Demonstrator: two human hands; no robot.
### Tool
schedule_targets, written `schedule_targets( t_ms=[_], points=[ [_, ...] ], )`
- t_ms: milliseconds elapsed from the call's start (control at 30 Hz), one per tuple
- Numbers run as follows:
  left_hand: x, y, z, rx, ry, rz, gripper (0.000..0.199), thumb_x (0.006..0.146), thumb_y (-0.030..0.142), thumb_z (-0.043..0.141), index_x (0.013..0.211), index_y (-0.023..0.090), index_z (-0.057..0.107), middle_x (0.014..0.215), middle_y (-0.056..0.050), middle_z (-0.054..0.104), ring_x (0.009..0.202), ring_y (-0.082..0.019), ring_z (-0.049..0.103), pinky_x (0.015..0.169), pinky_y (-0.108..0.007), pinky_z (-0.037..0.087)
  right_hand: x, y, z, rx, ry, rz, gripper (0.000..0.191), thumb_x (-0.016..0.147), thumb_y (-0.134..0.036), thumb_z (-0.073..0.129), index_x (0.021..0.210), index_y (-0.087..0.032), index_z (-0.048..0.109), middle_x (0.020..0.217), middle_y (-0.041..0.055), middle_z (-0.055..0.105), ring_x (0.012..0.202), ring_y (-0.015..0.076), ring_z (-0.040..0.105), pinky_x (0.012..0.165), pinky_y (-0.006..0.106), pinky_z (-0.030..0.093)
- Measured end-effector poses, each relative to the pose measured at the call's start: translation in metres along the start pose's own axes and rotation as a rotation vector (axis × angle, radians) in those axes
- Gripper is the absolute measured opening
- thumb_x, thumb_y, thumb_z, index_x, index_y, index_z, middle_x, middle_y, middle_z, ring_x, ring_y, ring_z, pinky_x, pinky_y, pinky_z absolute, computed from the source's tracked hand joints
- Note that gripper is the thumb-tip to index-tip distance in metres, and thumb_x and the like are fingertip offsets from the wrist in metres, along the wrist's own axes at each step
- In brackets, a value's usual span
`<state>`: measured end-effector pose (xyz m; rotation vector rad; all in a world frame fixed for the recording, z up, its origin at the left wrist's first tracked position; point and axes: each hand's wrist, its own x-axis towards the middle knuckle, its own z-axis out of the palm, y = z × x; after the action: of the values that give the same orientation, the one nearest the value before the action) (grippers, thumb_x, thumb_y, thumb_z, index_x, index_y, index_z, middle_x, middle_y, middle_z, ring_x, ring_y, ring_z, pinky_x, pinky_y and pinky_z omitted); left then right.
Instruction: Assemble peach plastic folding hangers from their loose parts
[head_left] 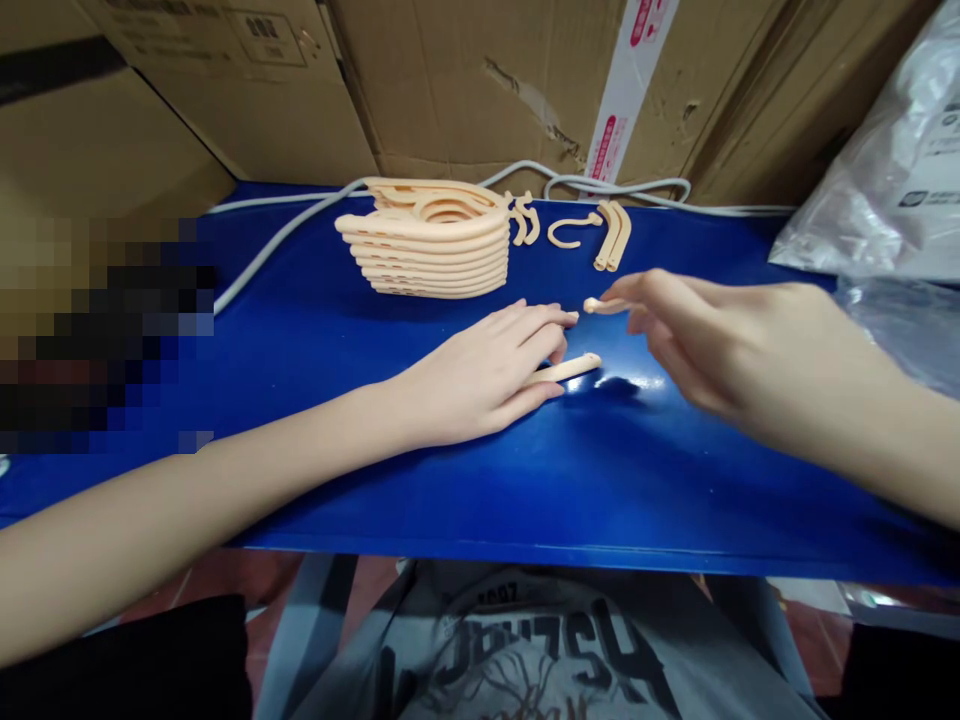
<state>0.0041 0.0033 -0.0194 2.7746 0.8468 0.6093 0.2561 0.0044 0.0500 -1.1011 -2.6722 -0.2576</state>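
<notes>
My left hand (502, 370) lies low over the blue table (465, 500), its fingers closed round a cream plastic bar (577, 368) whose rounded end sticks out to the right. Just right of it, my right hand (697, 335) pinches a small cream piece (600, 306) with a knobbed tip pointing left. The two held pieces are apart. Behind my left hand stands a stack of cream hanger parts (431, 245). To its right are small curved pieces (525, 220), a hook (566, 235) and two short curved arms (613, 238).
Cardboard boxes (465, 90) line the back of the table. A white cable (277, 240) runs along the rear and left. Clear plastic bags (877, 190) lie at the back right. The table's front edge is close to my body.
</notes>
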Motion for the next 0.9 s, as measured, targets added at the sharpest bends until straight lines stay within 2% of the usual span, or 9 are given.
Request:
schedule_targets(
  t_ms=[33, 133, 267, 400, 600, 700, 900],
  points=[
    [0.000, 0.000, 0.000, -0.001, -0.012, 0.001, 0.022, 0.110, 0.031, 0.046, 0.118, 0.014, 0.058, 0.146, -0.022, 0.062, 0.148, -0.034, 0.050, 0.123, -0.056, 0.043, -0.001, 0.003, 0.007, -0.069, -0.014, -0.040, 0.031, 0.100, -0.027, 0.042, 0.115, -0.020, 0.068, 0.100, 0.0082, 0.079, 0.059, 0.0203, 0.061, 0.052, 0.035, 0.031],
    [0.001, 0.001, -0.001, -0.007, -0.044, 0.001, 0.019, 0.110, 0.029, 0.046, 0.109, 0.014, 0.058, 0.150, -0.023, 0.059, 0.149, -0.036, 0.050, 0.121, -0.053, 0.045, -0.001, 0.014, 0.030, -0.117, 0.010, -0.027, 0.036, 0.105, -0.027, 0.034, 0.114, -0.019, 0.068, 0.103, 0.0106, 0.080, 0.073, 0.0234, 0.071, 0.054, 0.034, 0.037],
    [0.002, 0.003, -0.003, -0.042, -0.042, -0.024, 0.019, 0.111, 0.027, 0.042, 0.106, 0.014, 0.055, 0.147, -0.024, 0.060, 0.146, -0.036, 0.052, 0.121, -0.052, 0.044, 0.004, 0.027, 0.049, 0.034, -0.054, 0.032, 0.041, 0.110, -0.043, 0.035, 0.120, -0.019, 0.066, 0.112, 0.0117, 0.080, 0.091, 0.0259, 0.076, 0.067, 0.034, 0.048],
    [0.002, 0.004, -0.005, -0.109, -0.009, -0.069, 0.017, 0.112, 0.028, 0.039, 0.104, 0.018, 0.050, 0.134, -0.020, 0.065, 0.143, -0.033, 0.055, 0.116, -0.049, 0.048, 0.003, 0.030, 0.049, 0.184, -0.095, 0.025, 0.042, 0.110, -0.046, 0.036, 0.115, -0.023, 0.070, 0.107, 0.0080, 0.080, 0.095, 0.0255, 0.076, 0.073, 0.034, 0.050],
    [0.003, 0.004, -0.006, -0.163, 0.007, -0.105, 0.012, 0.110, 0.025, 0.042, 0.099, 0.023, 0.045, 0.144, -0.018, 0.061, 0.151, -0.029, 0.049, 0.119, -0.052, 0.048, -0.003, 0.022, 0.040, 0.407, -0.052, -0.005, 0.031, 0.107, -0.036, 0.040, 0.101, -0.023, 0.068, 0.089, 0.0047, 0.075, 0.076, 0.0202, 0.070, 0.069, 0.033, 0.049],
    [0.002, 0.004, -0.006, -0.163, 0.016, -0.107, 0.012, 0.110, 0.025, 0.041, 0.099, 0.023, 0.044, 0.140, -0.018, 0.063, 0.149, -0.030, 0.052, 0.118, -0.052, 0.049, -0.003, 0.021, 0.041, 0.423, -0.055, 0.020, 0.027, 0.107, -0.037, 0.041, 0.100, -0.024, 0.063, 0.087, 0.0040, 0.073, 0.073, 0.0197, 0.067, 0.067, 0.032, 0.047],
    [0.002, 0.006, -0.005, -0.171, 0.027, -0.108, 0.011, 0.110, 0.026, 0.042, 0.099, 0.022, 0.044, 0.149, -0.021, 0.058, 0.150, -0.032, 0.050, 0.120, -0.055, 0.048, -0.003, 0.025, 0.044, 0.445, -0.103, -0.026, 0.032, 0.108, -0.041, 0.040, 0.102, -0.023, 0.065, 0.090, 0.0046, 0.074, 0.075, 0.0198, 0.069, 0.068, 0.031, 0.047]
  ],
)
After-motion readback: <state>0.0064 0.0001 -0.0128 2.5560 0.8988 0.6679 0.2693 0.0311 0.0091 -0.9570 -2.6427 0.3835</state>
